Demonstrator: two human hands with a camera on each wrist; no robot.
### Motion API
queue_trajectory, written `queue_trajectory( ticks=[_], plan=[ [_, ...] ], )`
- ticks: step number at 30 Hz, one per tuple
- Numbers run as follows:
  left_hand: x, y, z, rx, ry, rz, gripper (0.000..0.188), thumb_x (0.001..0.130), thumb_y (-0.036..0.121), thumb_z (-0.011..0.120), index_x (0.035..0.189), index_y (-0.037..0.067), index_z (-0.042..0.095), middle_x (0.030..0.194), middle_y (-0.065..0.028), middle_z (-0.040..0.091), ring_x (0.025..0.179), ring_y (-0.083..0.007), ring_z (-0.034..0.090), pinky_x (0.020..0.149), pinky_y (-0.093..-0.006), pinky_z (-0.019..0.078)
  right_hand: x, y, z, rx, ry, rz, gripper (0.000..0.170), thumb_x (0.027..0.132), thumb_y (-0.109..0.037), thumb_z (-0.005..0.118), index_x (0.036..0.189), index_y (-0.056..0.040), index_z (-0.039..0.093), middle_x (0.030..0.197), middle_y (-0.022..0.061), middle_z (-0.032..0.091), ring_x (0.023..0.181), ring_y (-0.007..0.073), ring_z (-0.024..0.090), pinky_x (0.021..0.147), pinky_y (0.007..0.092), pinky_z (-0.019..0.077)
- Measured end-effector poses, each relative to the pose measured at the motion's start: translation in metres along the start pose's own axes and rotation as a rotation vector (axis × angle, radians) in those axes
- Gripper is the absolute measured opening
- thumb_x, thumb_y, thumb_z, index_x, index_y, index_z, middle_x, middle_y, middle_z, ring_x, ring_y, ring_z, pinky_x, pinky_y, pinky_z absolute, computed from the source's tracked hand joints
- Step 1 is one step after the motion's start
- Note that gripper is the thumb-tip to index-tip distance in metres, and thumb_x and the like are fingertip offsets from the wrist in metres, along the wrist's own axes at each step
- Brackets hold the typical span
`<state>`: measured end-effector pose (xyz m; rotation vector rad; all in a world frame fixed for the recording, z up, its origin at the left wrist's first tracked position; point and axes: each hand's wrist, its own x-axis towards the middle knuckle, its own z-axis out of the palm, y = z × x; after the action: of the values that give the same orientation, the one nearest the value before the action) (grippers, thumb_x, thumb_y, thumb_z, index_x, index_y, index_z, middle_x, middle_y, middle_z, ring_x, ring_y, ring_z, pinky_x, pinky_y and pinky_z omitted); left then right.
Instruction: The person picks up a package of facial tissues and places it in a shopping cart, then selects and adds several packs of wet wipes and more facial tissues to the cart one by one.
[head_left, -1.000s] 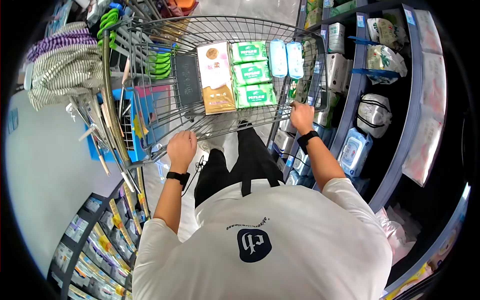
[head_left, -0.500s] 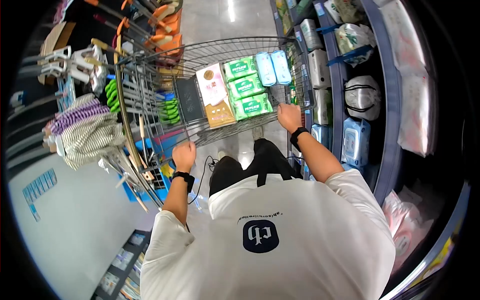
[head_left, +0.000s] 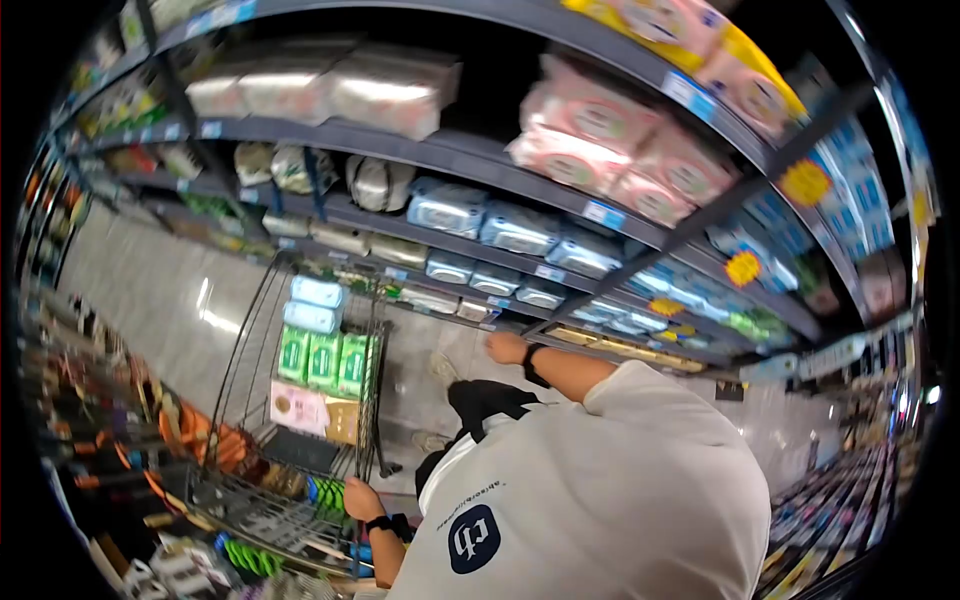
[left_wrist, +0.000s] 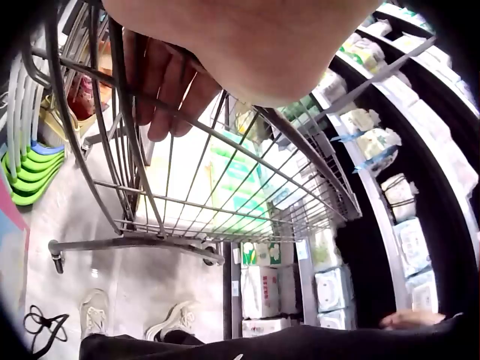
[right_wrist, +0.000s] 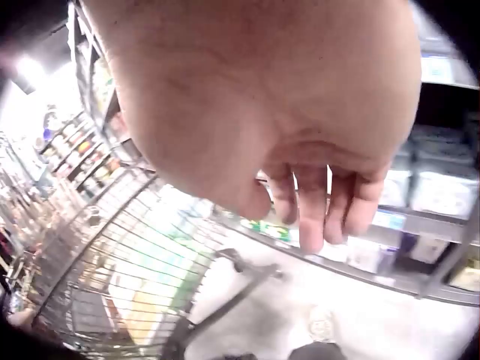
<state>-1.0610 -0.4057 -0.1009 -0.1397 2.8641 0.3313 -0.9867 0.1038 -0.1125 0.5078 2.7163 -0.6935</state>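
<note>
A wire shopping cart (head_left: 372,410) stands at the person's left in the head view. Inside lie two light-blue packs (head_left: 312,305), three green packs (head_left: 323,358) and a pink-and-gold pack (head_left: 298,406). The left hand (head_left: 362,498) grips the cart's near edge; in the left wrist view the left hand (left_wrist: 232,52) has its fingers bent over the top bar. Off the cart, the right hand (head_left: 506,348) is held out by the shelves. Loosely bent, empty fingers hang from the right hand (right_wrist: 262,112) in the right wrist view.
Long shelves (head_left: 450,150) run across the front, holding blue wipe packs (head_left: 520,228), pink packs (head_left: 575,140) and a round silver-white bundle (head_left: 380,184). Green hangers (head_left: 250,555) and orange items (head_left: 205,438) hang beside the cart. Grey floor (head_left: 150,260) stretches beyond it.
The right hand has let go of the cart and moved away from it. The view has swung toward the right-hand shelves, and the cart now appears at lower left.
</note>
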Motion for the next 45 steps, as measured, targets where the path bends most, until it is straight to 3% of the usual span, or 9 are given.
queue_trajectory(
  ticks=[2, 7, 11, 17, 20, 23, 31, 38, 45],
  plan=[
    [-0.006, 0.006, -0.010, -0.018, 0.021, -0.039, 0.046, 0.096, 0.030, 0.036, 0.079, -0.002, 0.064, 0.081, -0.0242, 0.065, 0.069, -0.0442, 0.062, 0.061, -0.0525, 0.0481, -0.068, 0.047, 0.004, -0.145, -0.320, 0.151, 0.027, 0.078, -0.021, 0.050, 0.080, -0.0005, 0.069, 0.087, 0.0246, 0.067, 0.081, 0.0411, 0.065, 0.073, 0.0502, 0.0504],
    [0.000, -0.001, 0.002, 0.004, 0.008, 0.039, 0.048, 0.098, 0.029, 0.034, 0.078, -0.003, 0.063, 0.081, -0.0245, 0.066, 0.073, -0.0432, 0.063, 0.064, -0.0533, 0.0494, -0.225, 0.165, 0.078, -0.071, -0.165, 0.467, 0.023, 0.073, -0.015, 0.055, 0.080, -0.0028, 0.073, 0.087, 0.0228, 0.068, 0.086, 0.0390, 0.066, 0.076, 0.0464, 0.0515],
    [0.002, 0.002, 0.008, 0.005, 0.032, -0.012, 0.051, 0.100, 0.031, 0.032, 0.082, -0.003, 0.064, 0.085, -0.0236, 0.067, 0.073, -0.0431, 0.062, 0.065, -0.0523, 0.0499, -0.300, 0.160, 0.074, -0.324, -0.530, 0.341, 0.018, 0.073, -0.017, 0.070, 0.086, -0.0064, 0.075, 0.087, 0.0192, 0.069, 0.086, 0.0363, 0.066, 0.074, 0.0454, 0.0524],
    [0.017, 0.015, 0.016, 0.264, 0.240, -0.191, 0.042, 0.100, 0.038, 0.037, 0.103, 0.005, 0.062, 0.101, -0.0156, 0.064, 0.092, -0.0355, 0.062, 0.076, -0.0506, 0.0481, -0.354, 0.185, 0.115, -0.212, -0.183, 0.211, 0.018, 0.076, -0.020, 0.067, 0.082, -0.0045, 0.073, 0.086, 0.0180, 0.068, 0.087, 0.0367, 0.064, 0.076, 0.0466, 0.0513],
    [-0.016, 0.072, -0.010, 0.039, 0.530, 0.093, 0.032, 0.093, 0.028, 0.051, 0.111, 0.003, 0.060, 0.101, -0.0188, 0.064, 0.089, -0.0383, 0.062, 0.074, -0.0509, 0.0495, -0.380, 0.182, 0.104, 0.607, 0.284, 0.595, 0.021, 0.079, -0.019, 0.059, 0.089, -0.0033, 0.068, 0.087, 0.0154, 0.067, 0.078, 0.0349, 0.064, 0.075, 0.0402, 0.0514],
    [-0.048, 0.164, -0.036, -0.255, 0.383, 0.381, 0.037, 0.081, 0.014, 0.055, 0.112, -0.006, 0.056, 0.095, -0.0256, 0.063, 0.092, -0.0457, 0.057, 0.080, -0.0493, 0.0466, -0.382, 0.211, 0.100, 0.298, 0.573, 0.215, 0.022, 0.079, -0.016, 0.058, 0.093, -0.0020, 0.067, 0.088, 0.0167, 0.067, 0.079, 0.0355, 0.064, 0.075, 0.0401, 0.0515],
    [-0.118, 0.434, -0.110, -0.772, -0.096, 1.074, 0.031, 0.086, 0.002, 0.059, 0.117, 0.000, 0.054, 0.105, -0.0140, 0.056, 0.100, -0.0269, 0.059, 0.079, -0.0334, 0.0500, -0.314, 0.123, -0.211, 0.402, 1.054, 0.131, 0.033, 0.085, -0.003, 0.060, 0.117, -0.0021, 0.054, 0.112, 0.0163, 0.054, 0.084, 0.0297, 0.063, 0.071, 0.0356, 0.0513],
    [-0.149, 0.601, -0.201, -0.952, -0.175, 1.525, 0.044, 0.086, 0.008, 0.062, 0.126, -0.002, 0.048, 0.119, -0.0183, 0.054, 0.110, -0.0299, 0.056, 0.088, -0.0362, 0.0491, -0.264, 0.033, -0.373, 0.075, 1.706, 0.089, 0.042, 0.083, -0.004, 0.063, 0.123, -0.0017, 0.051, 0.116, 0.0163, 0.051, 0.097, 0.0283, 0.058, 0.074, 0.0345, 0.0516],
    [-0.159, 0.692, -0.218, -0.911, 0.017, 1.677, 0.065, 0.082, 0.020, 0.069, 0.129, -0.011, 0.036, 0.120, -0.0288, 0.051, 0.114, -0.0431, 0.050, 0.095, -0.0442, 0.0432, -0.213, -0.019, -0.409, -0.084, 1.512, 0.172, 0.052, 0.079, -0.005, 0.063, 0.128, -0.0019, 0.046, 0.129, 0.0214, 0.046, 0.105, 0.0390, 0.058, 0.080, 0.0393, 0.0536]
  ],
)
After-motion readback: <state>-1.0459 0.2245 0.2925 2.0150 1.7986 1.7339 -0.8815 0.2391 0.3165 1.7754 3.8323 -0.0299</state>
